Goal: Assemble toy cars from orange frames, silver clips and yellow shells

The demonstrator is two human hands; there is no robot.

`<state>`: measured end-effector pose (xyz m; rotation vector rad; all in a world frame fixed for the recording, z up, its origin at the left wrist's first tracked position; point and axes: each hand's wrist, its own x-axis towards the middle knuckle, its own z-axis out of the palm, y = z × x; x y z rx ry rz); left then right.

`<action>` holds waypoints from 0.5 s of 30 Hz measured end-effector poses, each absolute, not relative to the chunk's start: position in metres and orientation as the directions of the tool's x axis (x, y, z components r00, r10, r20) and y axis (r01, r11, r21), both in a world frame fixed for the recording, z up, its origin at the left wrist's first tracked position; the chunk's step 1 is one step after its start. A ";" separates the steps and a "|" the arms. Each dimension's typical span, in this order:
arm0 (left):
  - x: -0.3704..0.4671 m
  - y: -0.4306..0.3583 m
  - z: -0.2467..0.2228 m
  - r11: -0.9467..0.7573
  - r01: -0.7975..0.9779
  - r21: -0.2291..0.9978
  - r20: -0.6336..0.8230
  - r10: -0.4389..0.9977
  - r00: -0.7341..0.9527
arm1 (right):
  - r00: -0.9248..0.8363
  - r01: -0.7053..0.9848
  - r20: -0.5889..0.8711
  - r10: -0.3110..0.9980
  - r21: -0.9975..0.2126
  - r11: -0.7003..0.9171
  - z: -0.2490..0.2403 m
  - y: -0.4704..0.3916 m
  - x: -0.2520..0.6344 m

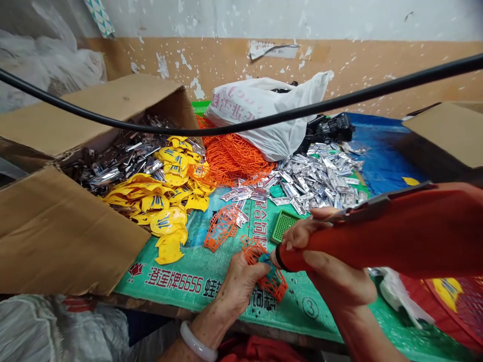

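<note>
My left hand (239, 281) pinches an orange plastic lattice frame (278, 287) near the table's front edge. A small teal piece (267, 261) lies on that frame beside my thumb. My right hand (332, 279) is wrapped round a large red power screwdriver (396, 234), its nose pointing left at the teal piece. Whether the tip touches it is hidden. Just beyond sits a small green basket (286, 225). Another orange frame (221, 232) with a silvery piece lies to the left. Further back are heaps of orange frames (237, 158) and silvery strips (320, 173).
Yellow printed plastic shells (166, 201) spill beside an open cardboard box (71, 231) on the left. A white plastic bag (264, 108) stands at the back. A black cable (226, 129) crosses the view. At right are another cardboard box (449, 130) and a red mesh basket (468, 301).
</note>
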<state>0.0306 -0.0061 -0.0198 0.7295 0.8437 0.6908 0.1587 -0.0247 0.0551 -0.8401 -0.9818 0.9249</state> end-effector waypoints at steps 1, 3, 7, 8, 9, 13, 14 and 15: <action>0.031 -0.006 -0.019 0.560 -0.268 0.784 -0.394 0.782 0.482 | 0.255 -0.247 0.306 0.917 -0.897 0.368 0.054 -0.025 0.159; 0.032 -0.007 -0.018 0.556 -0.309 0.772 -0.379 0.792 0.478 | 0.230 -0.256 0.308 0.923 -0.896 0.362 0.050 -0.025 0.160; 0.031 -0.008 -0.017 0.565 -0.333 0.755 -0.373 0.787 0.491 | 0.201 -0.252 0.313 0.928 -0.899 0.358 0.044 -0.026 0.161; 0.030 -0.009 -0.017 0.563 -0.330 0.758 -0.367 0.786 0.497 | 0.205 -0.249 0.317 0.926 -0.898 0.362 0.044 -0.026 0.161; 0.029 -0.009 -0.018 0.557 -0.320 0.766 -0.361 0.785 0.503 | 0.211 -0.253 0.319 0.924 -0.895 0.367 0.045 -0.026 0.161; 0.026 -0.008 -0.023 0.528 -0.252 0.811 -0.341 0.777 0.528 | 0.264 -0.314 0.310 0.913 -0.868 0.386 0.062 -0.024 0.167; 0.026 -0.008 -0.024 0.528 -0.236 0.816 -0.345 0.772 0.534 | 0.288 -0.321 0.318 0.903 -0.857 0.404 0.068 -0.023 0.171; 0.026 -0.008 -0.024 0.532 -0.222 0.817 -0.353 0.767 0.536 | 0.318 -0.318 0.330 0.889 -0.846 0.428 0.074 -0.021 0.175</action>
